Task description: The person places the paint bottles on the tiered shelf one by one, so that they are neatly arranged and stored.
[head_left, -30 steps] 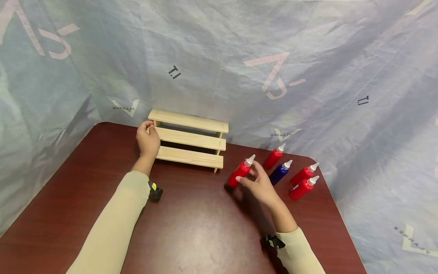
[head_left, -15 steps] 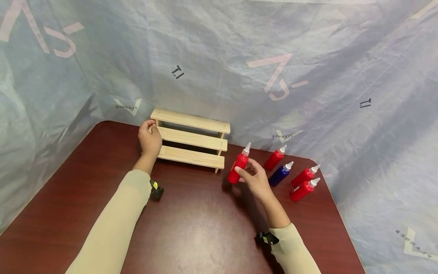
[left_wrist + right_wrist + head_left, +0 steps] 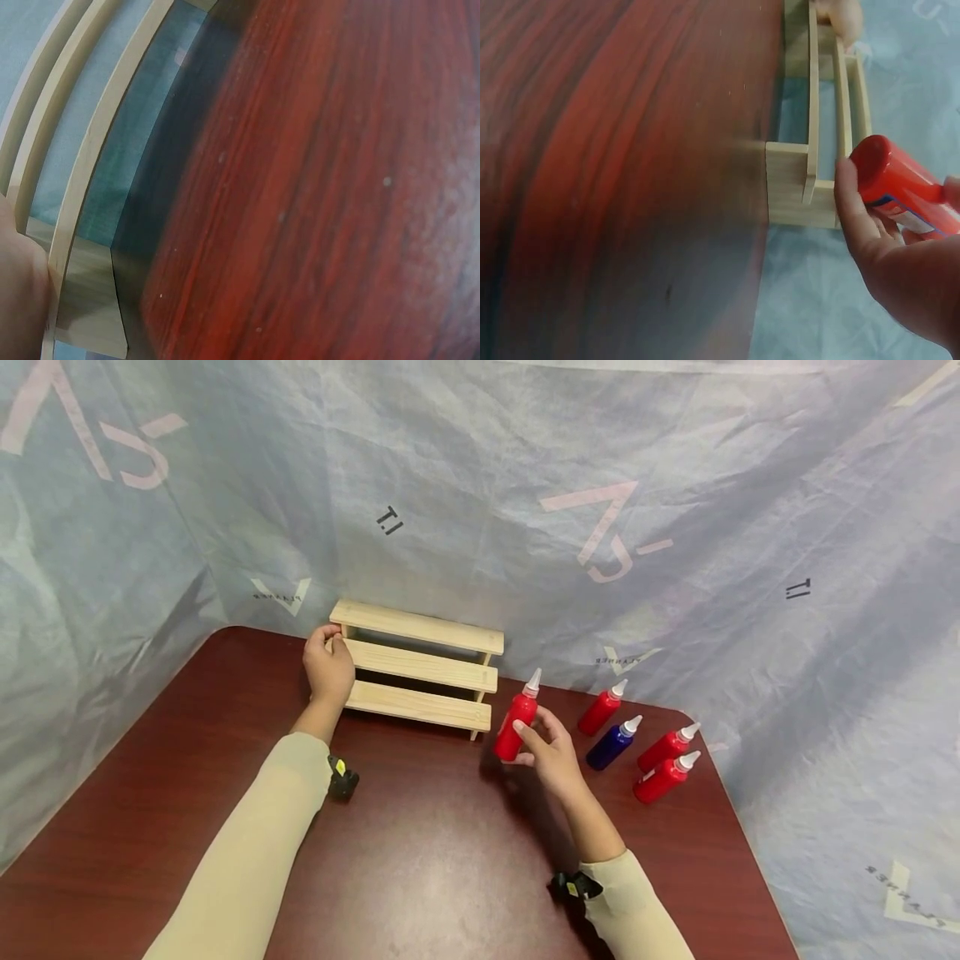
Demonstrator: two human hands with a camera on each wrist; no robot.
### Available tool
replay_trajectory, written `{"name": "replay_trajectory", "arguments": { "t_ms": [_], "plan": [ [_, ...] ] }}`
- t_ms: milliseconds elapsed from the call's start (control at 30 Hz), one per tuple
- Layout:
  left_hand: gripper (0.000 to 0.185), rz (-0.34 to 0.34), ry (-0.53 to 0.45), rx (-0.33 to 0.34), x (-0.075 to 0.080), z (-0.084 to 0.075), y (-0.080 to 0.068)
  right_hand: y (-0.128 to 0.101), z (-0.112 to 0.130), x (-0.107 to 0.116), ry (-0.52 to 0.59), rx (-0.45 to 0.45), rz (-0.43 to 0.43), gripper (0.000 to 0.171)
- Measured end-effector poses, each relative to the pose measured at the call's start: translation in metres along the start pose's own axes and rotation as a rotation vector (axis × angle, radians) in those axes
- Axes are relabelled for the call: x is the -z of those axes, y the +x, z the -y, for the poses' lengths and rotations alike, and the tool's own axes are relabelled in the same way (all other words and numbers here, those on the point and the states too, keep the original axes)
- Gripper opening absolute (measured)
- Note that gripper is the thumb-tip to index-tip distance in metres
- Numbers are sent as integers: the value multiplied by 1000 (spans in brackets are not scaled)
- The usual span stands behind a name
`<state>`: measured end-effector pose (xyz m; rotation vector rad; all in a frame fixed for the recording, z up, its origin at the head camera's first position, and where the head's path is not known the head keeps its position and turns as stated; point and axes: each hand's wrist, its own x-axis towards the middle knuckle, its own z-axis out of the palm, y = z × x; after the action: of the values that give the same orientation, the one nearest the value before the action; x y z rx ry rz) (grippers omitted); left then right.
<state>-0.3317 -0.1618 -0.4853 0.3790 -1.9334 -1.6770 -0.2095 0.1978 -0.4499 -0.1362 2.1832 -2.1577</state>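
A three-tier wooden shelf (image 3: 420,670) stands near the table's back edge. At its left end, my left hand (image 3: 328,670) holds the side by the middle tier, its fingertips partly hidden. In the left wrist view only part of that hand (image 3: 21,289) shows against the wood. My right hand (image 3: 553,758) grips a red squeeze bottle (image 3: 516,725) with a white pointed nozzle, just right of the shelf's front corner. The right wrist view shows the bottle's base (image 3: 874,161) raised off the table, with fingers along its side and a label partly visible.
To the right stand a red bottle (image 3: 599,713), a blue bottle (image 3: 611,747) and two more red bottles, the rear one (image 3: 664,750) close behind the front one (image 3: 660,781). A grey printed cloth (image 3: 465,527) hangs behind the dark red table (image 3: 420,852).
My right hand has moved a little left and up with the red bottle, which has become more upright and closer to the shelf. My left hand stays at the shelf's end.
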Motion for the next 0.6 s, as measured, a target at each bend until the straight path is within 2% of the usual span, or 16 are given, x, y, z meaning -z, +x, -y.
{"name": "replay_trajectory", "arguments": {
  "t_ms": [433, 600],
  "plan": [
    [30, 11, -18, 10, -2, -1, -1, 4, 9, -13, 89, -30, -14, 41],
    [30, 1, -4, 11, -1, 1, 0, 5, 8, -18, 166, -56, -29, 43]
  ]
}}
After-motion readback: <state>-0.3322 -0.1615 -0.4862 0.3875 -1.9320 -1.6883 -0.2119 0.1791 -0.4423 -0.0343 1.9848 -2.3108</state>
